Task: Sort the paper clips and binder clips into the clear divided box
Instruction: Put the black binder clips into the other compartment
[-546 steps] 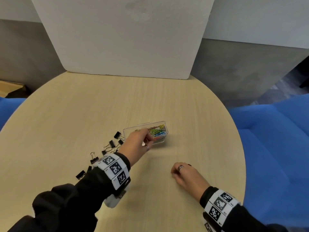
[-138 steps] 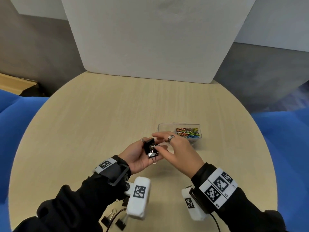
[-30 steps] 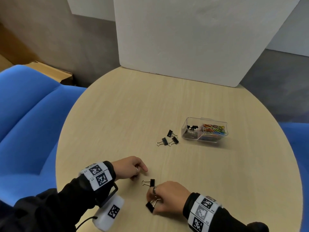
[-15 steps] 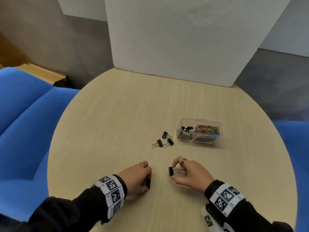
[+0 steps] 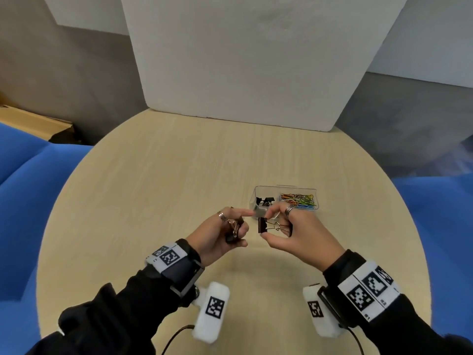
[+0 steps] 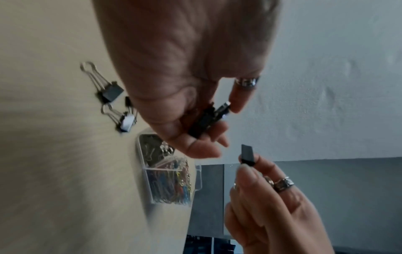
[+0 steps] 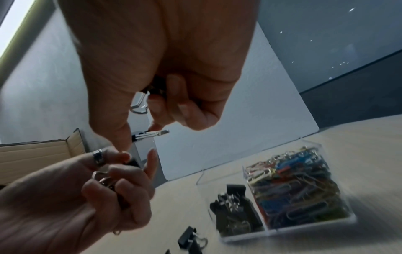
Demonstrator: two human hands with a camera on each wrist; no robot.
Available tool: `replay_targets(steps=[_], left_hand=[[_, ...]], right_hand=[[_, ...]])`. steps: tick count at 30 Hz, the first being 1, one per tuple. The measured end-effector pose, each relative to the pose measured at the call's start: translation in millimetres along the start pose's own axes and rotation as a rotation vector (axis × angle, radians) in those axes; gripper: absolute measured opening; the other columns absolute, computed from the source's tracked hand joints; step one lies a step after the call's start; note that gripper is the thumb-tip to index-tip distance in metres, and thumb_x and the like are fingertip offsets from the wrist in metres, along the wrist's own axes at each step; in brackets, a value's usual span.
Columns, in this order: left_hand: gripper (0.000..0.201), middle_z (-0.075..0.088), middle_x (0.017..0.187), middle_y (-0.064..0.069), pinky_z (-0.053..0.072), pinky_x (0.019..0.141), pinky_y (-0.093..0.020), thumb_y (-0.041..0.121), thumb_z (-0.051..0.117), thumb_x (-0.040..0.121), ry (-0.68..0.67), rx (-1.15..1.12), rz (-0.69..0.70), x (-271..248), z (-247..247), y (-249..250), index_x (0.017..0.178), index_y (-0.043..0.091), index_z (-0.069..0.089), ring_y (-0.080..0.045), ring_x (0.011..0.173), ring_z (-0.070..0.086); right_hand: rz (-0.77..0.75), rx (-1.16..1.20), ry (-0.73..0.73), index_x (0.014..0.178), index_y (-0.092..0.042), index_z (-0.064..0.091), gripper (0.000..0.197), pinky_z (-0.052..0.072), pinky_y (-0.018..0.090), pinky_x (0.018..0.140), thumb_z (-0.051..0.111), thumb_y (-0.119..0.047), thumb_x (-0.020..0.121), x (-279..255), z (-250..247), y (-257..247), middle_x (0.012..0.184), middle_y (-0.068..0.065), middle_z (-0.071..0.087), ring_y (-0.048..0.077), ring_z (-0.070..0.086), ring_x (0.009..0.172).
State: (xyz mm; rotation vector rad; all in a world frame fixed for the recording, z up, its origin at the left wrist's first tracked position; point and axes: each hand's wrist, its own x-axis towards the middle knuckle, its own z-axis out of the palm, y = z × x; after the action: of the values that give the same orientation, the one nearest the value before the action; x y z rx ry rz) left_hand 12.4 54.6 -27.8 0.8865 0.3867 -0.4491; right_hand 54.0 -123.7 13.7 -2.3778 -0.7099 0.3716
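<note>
The clear divided box (image 5: 309, 192) sits on the round table, with black binder clips (image 5: 265, 201) in its left part and coloured paper clips (image 5: 298, 199) in its right part. Just in front of it, my right hand (image 5: 265, 225) pinches a black binder clip (image 5: 262, 224) by thumb and forefinger and keeps another curled in its palm (image 7: 156, 89). My left hand (image 5: 238, 231) grips a small bunch of black binder clips (image 6: 206, 118) close beside it. Loose binder clips (image 6: 109, 92) lie on the table left of the box (image 6: 169, 171).
A large white foam board (image 5: 243, 60) stands at the table's far edge. Blue seats (image 5: 30, 180) flank the wooden table (image 5: 153, 175) on both sides. A cardboard box (image 5: 33, 121) lies on the floor at the left.
Both hands have lifted off the table and come up together toward the box, each carrying binder clips. The right hand's clip now points at the left hand.
</note>
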Motion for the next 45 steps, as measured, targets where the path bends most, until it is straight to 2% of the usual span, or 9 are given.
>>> replay_targets(steps=[4, 9, 15, 21, 25, 35, 38, 41, 45], left_hand=[[0.037, 0.056, 0.068, -0.008, 0.051, 0.055, -0.028, 0.018, 0.034, 0.086, -0.023, -0.201, -0.093, 12, 14, 2, 0.083, 0.001, 0.066, -0.021, 0.064, 0.055], [0.037, 0.064, 0.115, -0.018, 0.059, 0.071, -0.034, 0.020, 0.040, 0.084, -0.083, -0.353, -0.185, 23, 27, 0, 0.100, -0.001, 0.067, -0.030, 0.091, 0.066], [0.037, 0.069, 0.072, -0.013, 0.057, 0.058, -0.029, 0.012, 0.037, 0.081, -0.122, -0.367, -0.195, 28, 41, 4, 0.067, 0.001, 0.070, -0.024, 0.067, 0.069], [0.036, 0.067, 0.097, -0.021, 0.056, 0.077, -0.040, 0.012, 0.037, 0.090, -0.020, -0.392, -0.223, 41, 38, 4, 0.096, -0.005, 0.067, -0.031, 0.079, 0.070], [0.032, 0.064, 0.096, -0.022, 0.054, 0.076, -0.040, 0.014, 0.034, 0.094, 0.075, -0.370, -0.198, 51, 44, 11, 0.092, -0.003, 0.061, -0.033, 0.081, 0.066], [0.023, 0.054, 0.096, -0.024, 0.057, 0.055, -0.040, 0.014, 0.032, 0.096, 0.176, -0.481, -0.170, 53, 58, 25, 0.094, -0.003, 0.047, -0.032, 0.086, 0.055], [0.029, 0.064, 0.084, -0.027, 0.058, 0.050, -0.037, 0.014, 0.032, 0.096, 0.152, -0.437, -0.150, 50, 63, 31, 0.091, -0.008, 0.051, -0.033, 0.069, 0.065], [0.035, 0.058, 0.108, -0.029, 0.059, 0.058, -0.038, 0.016, 0.035, 0.095, 0.156, -0.405, -0.149, 50, 63, 33, 0.115, -0.011, 0.044, -0.033, 0.077, 0.064], [0.009, 0.048, 0.102, -0.019, 0.056, 0.074, -0.039, 0.017, 0.038, 0.094, 0.181, -0.339, -0.136, 49, 61, 37, 0.095, 0.009, 0.041, -0.032, 0.076, 0.066]], right_hand=[[-0.004, -0.012, -0.033, 0.091, -0.029, 0.052, 0.022, 0.028, 0.022, 0.052, 0.069, -0.031, 0.076, 2, -15, -5, 0.055, -0.008, 0.033, 0.007, 0.036, 0.051], [0.016, -0.075, -0.127, 0.097, -0.025, 0.056, 0.027, 0.037, 0.013, 0.056, 0.069, -0.028, 0.075, 11, -20, -7, 0.063, -0.016, 0.053, -0.005, 0.053, 0.061], [-0.041, -0.084, -0.163, 0.119, -0.025, 0.057, 0.051, 0.043, 0.019, 0.081, 0.075, -0.032, 0.072, 20, -20, -6, 0.099, -0.007, 0.059, 0.006, 0.053, 0.090], [-0.017, -0.153, 0.055, 0.130, -0.027, 0.048, 0.048, 0.033, 0.032, 0.102, 0.056, -0.045, 0.085, 27, -40, 27, 0.123, -0.008, 0.056, 0.009, 0.039, 0.116], [0.146, -0.393, -0.206, 0.146, -0.027, 0.012, 0.089, 0.008, 0.040, 0.114, 0.059, -0.058, 0.076, 35, -40, 63, 0.151, -0.005, 0.021, 0.017, 0.009, 0.140], [0.102, -0.351, -0.126, 0.143, -0.027, 0.028, 0.066, 0.026, 0.025, 0.106, 0.061, -0.021, 0.086, 49, -33, 87, 0.143, -0.003, 0.040, 0.014, 0.032, 0.131], [0.099, -0.355, -0.139, 0.143, -0.029, 0.026, 0.066, 0.027, 0.024, 0.106, 0.060, -0.022, 0.087, 49, -35, 87, 0.144, -0.005, 0.040, 0.013, 0.032, 0.131], [0.092, -0.366, -0.134, 0.143, -0.029, 0.026, 0.066, 0.029, 0.026, 0.105, 0.060, -0.022, 0.087, 49, -35, 88, 0.144, -0.005, 0.040, 0.013, 0.034, 0.131], [0.080, -0.414, -0.115, 0.143, -0.030, 0.026, 0.065, 0.030, 0.027, 0.105, 0.059, -0.025, 0.088, 49, -36, 87, 0.143, -0.004, 0.042, 0.015, 0.037, 0.129]])
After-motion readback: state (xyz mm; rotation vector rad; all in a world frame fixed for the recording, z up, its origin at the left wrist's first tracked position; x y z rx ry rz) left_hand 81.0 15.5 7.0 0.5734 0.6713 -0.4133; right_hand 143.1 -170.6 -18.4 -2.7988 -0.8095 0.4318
